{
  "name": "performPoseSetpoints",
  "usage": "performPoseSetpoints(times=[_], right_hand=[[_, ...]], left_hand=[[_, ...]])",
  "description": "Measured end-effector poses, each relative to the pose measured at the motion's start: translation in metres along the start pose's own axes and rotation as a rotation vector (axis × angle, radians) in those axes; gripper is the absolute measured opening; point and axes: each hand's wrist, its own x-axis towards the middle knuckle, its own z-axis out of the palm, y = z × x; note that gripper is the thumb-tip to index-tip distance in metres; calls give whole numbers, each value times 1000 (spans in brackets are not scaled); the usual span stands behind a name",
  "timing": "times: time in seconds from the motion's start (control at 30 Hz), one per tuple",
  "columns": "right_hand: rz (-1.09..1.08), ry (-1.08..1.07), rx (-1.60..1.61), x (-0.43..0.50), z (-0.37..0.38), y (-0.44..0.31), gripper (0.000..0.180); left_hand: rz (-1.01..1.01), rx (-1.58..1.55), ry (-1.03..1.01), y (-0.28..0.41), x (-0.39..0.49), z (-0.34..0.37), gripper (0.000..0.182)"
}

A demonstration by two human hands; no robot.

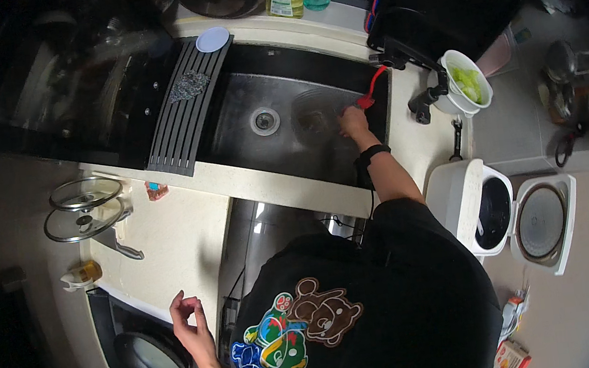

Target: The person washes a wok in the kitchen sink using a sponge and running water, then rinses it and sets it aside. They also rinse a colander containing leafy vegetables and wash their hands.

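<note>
Over the right side of the black sink [283,152], my right hand [354,122] is closed beside the red head of a brush or tool [365,100]; whether it grips this is unclear. A dark round pan or bowl [311,119], hard to make out, lies in the sink just left of that hand. The round drain strainer [265,121] shows in the sink floor. My left hand [190,318] is raised near the counter edge above the hob, fingers curled and apart, holding nothing. A frying pan [153,358] is on the hob below it.
A grey drying rack [171,127] bears a steel wool scourer [189,86] and a plate [212,39]. Glass lids [83,221] and a knife [126,250] are on the left counter. An open rice cooker [493,210] and a white basket of greens [467,82] stand right.
</note>
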Motion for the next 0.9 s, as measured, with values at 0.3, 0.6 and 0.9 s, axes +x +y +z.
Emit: performPoseSetpoints(times=[0.3,0.6,0.9], right_hand=[[-108,-125,287,14,82,-85,21],[-351,-503,290,-57,162,-217,65],[-402,-473,611,-166,72,-182,33]], left_hand=[[-66,56,52,13,0,9,34],[-134,4,247,-39,-54,-41,34],[-161,309,714,-163,-175,-181,40]])
